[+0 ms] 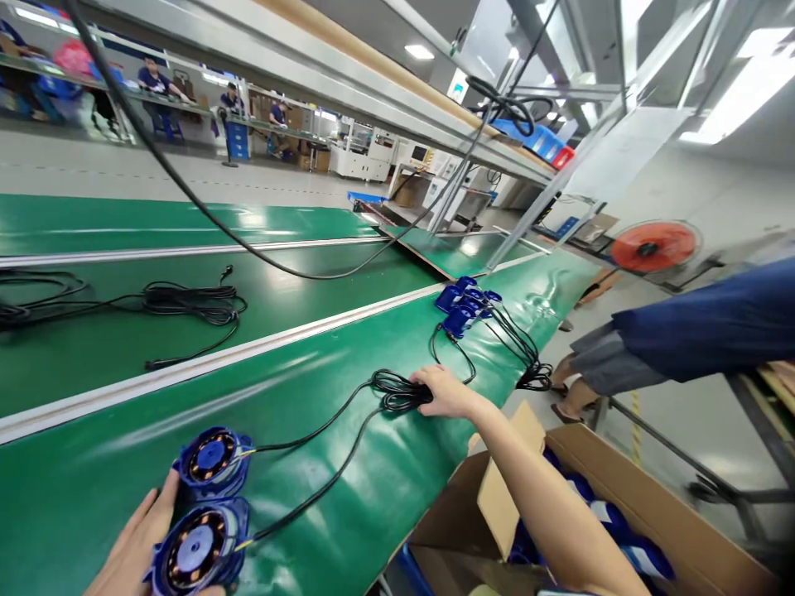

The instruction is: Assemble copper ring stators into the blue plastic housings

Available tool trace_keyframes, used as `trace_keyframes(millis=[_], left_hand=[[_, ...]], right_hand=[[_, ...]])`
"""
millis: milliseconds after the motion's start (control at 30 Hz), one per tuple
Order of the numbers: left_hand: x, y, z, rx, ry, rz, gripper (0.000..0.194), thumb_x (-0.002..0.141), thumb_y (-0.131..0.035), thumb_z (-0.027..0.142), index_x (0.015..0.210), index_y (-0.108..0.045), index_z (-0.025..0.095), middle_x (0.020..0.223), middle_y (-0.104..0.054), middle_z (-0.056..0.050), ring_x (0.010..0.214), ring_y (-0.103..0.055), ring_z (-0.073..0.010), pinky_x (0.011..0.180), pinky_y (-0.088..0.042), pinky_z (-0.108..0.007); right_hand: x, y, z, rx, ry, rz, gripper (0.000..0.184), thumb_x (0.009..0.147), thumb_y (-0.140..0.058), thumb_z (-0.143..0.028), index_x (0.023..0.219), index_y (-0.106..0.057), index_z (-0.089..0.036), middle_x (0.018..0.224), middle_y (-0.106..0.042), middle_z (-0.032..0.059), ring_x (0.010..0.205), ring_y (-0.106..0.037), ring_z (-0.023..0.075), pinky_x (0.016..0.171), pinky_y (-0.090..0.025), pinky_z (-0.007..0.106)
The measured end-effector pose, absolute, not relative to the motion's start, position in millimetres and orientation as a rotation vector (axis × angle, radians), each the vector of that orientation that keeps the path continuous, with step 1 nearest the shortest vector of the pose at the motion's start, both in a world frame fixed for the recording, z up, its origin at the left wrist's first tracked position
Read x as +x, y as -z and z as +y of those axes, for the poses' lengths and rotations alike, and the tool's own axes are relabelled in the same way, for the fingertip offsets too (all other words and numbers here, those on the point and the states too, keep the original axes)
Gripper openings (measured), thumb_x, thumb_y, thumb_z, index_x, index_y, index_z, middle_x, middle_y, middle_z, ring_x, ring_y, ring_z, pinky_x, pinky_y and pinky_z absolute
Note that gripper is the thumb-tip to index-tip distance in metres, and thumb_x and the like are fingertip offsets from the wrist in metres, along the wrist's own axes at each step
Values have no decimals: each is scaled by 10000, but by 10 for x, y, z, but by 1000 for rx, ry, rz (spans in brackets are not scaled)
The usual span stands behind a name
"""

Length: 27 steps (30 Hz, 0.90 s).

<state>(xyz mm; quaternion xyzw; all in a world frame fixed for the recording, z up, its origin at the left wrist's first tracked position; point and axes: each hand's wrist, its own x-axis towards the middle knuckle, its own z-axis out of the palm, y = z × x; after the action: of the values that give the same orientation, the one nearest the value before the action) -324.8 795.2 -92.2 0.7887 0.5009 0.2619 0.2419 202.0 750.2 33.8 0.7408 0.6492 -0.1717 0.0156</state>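
Two blue round motor housings with copper coils, an upper one point(212, 463) and a lower one point(197, 548), sit side by side at the near left of the green bench. My left hand point(140, 530) is closed around their left side, with some fingers hidden beneath. A black cable runs rightward from each housing to a coiled cable bundle point(397, 391). My right hand point(444, 392) grips the right end of this bundle, low over the bench. Beyond it stands a cluster of similar blue housings point(463, 306), their black cables point(527, 356) hanging toward the bench edge.
An open cardboard box point(621, 447) holding several blue parts stands below the bench edge, under my right forearm. Black cables point(192, 302) lie on the belt beyond the white rail point(248, 348). A loose cable hangs overhead. A person point(696, 323) stands at right near an orange fan point(655, 246).
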Motion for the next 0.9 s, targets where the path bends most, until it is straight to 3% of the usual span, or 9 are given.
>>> trace_keyframes(millis=[100,200,267,367,433,600,700,833,900], left_hand=[[-2968,879,8234,2231,-669,1236,1072,708,-632,691,1544,29,574,1666,-154,175,1496,-250,-462,1068,-435,-779],[-2433,748,8602,2398,-512,1035,1180,745,-705,645,1598,74,403,1665,-255,-70,1495,-234,-470,1125,-391,-724],[-1906,615,8862,2452,-473,889,1286,730,-745,646,1600,140,306,1660,-228,-164,1507,-214,-450,1197,-267,-703],[-918,398,9219,2443,-302,669,1390,687,-757,697,1579,213,254,1661,-173,-209,1531,-177,-400,1228,-147,-694],[-228,294,9408,2428,-203,609,1462,605,-797,707,1596,149,195,1655,-166,-231,1537,-167,-385,1250,-92,-655],[969,277,9596,2399,-228,707,1402,673,-694,756,1574,72,3,1618,-109,-347,1532,-95,-432,1246,-112,-635],[1092,335,9543,2400,-200,682,1373,686,-691,738,1572,42,-12,1623,-102,-341,1536,-60,-423,1254,-135,-605],[853,339,9423,2426,-141,585,1324,676,-709,730,1600,-22,77,1654,-122,-264,1553,-57,-371,1270,-143,-563],[710,317,9343,2434,-118,572,1307,682,-708,737,1605,-44,94,1660,-130,-246,1556,-60,-362,1277,-133,-555]], right_hand=[[2121,-394,7172,2442,503,2068,397,828,-645,-327,1177,-653,-138,1080,-654,104,955,-640,233,912,-492,352],[2452,-619,6800,2803,332,1987,490,899,-551,-501,1222,-644,-145,1105,-663,124,988,-639,258,879,-500,357],[2774,-829,6570,2998,176,1764,524,886,-529,-566,1189,-674,-164,1117,-686,141,1007,-650,290,883,-503,382],[3291,-1089,6320,3023,96,1366,507,848,-534,-614,1031,-726,-182,1095,-722,161,1008,-669,345,872,-506,426],[3591,-1127,6251,3007,102,1174,531,846,-528,-640,980,-731,-169,1077,-732,176,1022,-672,374,868,-507,442],[3995,-646,6431,3040,131,1071,527,947,-473,-542,1140,-701,-108,1185,-706,185,1131,-660,330,950,-501,372],[4057,-227,6674,3057,123,1029,517,967,-492,-459,1262,-637,-60,1238,-658,217,1187,-634,318,988,-490,361],[4147,48,6939,3131,84,883,570,1013,-382,-439,1360,-540,-15,1338,-534,299,1243,-573,417,1014,-462,512],[4226,55,6983,3164,161,864,640,982,-466,-473,1410,-493,1,1360,-501,329,1273,-534,461,1035,-433,565]])
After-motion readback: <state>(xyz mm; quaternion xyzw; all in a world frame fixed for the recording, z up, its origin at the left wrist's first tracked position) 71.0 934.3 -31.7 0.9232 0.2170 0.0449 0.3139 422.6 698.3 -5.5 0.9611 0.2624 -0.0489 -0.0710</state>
